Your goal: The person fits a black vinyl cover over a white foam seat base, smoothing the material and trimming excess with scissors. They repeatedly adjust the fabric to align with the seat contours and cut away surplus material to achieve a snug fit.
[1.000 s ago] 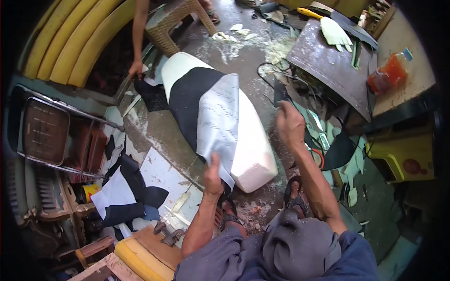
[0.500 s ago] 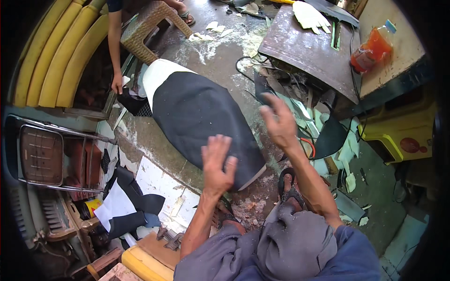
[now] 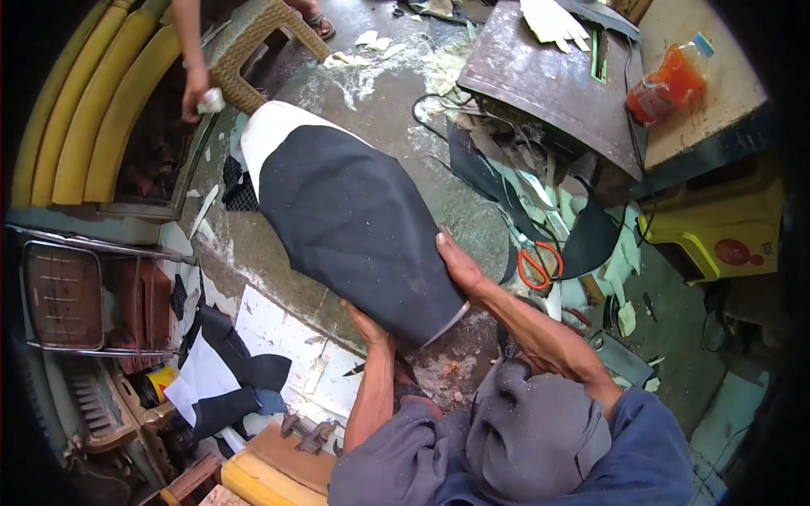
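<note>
A long padded motorcycle seat (image 3: 354,223) lies slantwise before me, its far end white and the rest under a loose black cover (image 3: 337,202). My left hand (image 3: 369,325) grips its near left edge, the fingers partly hidden beneath. On the opposite edge, my right hand (image 3: 461,268) clasps the side, thumb up on the black cover. Faint wrinkles run over the cover, and a pale rim shows at the near end. Right of my right hand, scissors with orange handles (image 3: 540,263) lie among black and pale scraps.
At upper left a co-worker's hand (image 3: 196,91) holds a small white wad (image 3: 211,101) near a woven-pattern stool (image 3: 253,46). A dark low table (image 3: 548,84) stands far right, beside a bottle of orange liquid (image 3: 668,83). Black and white sheets (image 3: 207,375) lie at lower left.
My hands have come down from above the seat onto its two sides. The seat has shifted slightly left. The co-worker's hand has moved up, off the black textured piece.
</note>
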A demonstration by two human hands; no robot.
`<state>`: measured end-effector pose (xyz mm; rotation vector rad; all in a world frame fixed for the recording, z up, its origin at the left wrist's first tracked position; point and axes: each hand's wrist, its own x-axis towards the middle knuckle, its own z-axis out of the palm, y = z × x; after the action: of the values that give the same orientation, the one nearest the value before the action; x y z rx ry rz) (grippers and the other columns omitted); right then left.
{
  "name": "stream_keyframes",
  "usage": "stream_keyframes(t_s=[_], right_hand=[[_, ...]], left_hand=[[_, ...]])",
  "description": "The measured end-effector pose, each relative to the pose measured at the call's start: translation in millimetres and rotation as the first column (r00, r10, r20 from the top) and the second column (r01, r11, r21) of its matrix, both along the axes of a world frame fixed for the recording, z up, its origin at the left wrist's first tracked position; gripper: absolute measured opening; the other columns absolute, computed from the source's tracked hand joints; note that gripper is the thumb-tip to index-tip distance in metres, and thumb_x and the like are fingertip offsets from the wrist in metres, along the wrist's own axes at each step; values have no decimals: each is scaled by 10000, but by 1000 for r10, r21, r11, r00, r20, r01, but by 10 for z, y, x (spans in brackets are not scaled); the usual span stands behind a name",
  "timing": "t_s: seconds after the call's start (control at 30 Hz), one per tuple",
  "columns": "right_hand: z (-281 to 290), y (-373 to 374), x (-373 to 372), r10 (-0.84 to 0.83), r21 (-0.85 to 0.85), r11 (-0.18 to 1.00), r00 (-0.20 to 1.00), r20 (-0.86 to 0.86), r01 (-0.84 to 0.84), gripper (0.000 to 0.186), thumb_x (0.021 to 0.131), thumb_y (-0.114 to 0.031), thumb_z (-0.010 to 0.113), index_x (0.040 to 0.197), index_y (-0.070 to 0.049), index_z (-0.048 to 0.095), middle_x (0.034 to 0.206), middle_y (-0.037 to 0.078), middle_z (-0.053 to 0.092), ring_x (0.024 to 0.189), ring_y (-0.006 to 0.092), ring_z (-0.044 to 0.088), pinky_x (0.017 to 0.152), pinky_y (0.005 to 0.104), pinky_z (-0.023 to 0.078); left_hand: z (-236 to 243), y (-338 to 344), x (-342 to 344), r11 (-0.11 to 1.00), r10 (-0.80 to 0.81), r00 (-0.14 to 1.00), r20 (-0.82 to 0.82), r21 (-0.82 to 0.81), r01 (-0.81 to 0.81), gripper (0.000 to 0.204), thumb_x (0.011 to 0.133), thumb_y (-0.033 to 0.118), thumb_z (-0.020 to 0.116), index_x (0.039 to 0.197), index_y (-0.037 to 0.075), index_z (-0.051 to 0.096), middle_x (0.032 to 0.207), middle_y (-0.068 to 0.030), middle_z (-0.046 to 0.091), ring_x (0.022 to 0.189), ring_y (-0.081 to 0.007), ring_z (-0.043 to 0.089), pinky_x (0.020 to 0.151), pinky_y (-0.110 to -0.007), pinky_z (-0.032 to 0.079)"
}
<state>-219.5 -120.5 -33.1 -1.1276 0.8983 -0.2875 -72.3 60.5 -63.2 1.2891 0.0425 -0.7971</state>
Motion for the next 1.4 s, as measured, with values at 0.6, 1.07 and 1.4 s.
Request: stream_keyframes(t_s=[0.6,1.07,1.4], right_hand=[[-86,275,-105,-9,394,918,996,-84,42,677,902,-482,752,1250,84,621,1099,168,706,950,228,701,829,337,553],[287,419,-311,-163,637,767,984,71,81,549,871,-195,794,1321,4,551,1195,134,683,1082,247,687,966,496,560],[262,412,-380,-228,677,734,960,161,61,529,829,-106,794,1275,50,554,1163,150,684,1019,249,704,951,397,575]], left_hand=[[714,789,-231,989,-38,679,-734,71,132,560,1055,526,396,1351,81,562,1256,-126,634,1196,-288,567,1017,-510,454],[565,1151,-201,976,145,758,-636,-31,-213,393,957,302,727,1257,77,614,1206,-102,666,1131,-279,608,1000,-461,486],[629,1182,-200,965,109,777,-620,-121,-232,465,944,206,670,1360,49,532,1386,-157,582,1289,-346,535,1124,-551,393]])
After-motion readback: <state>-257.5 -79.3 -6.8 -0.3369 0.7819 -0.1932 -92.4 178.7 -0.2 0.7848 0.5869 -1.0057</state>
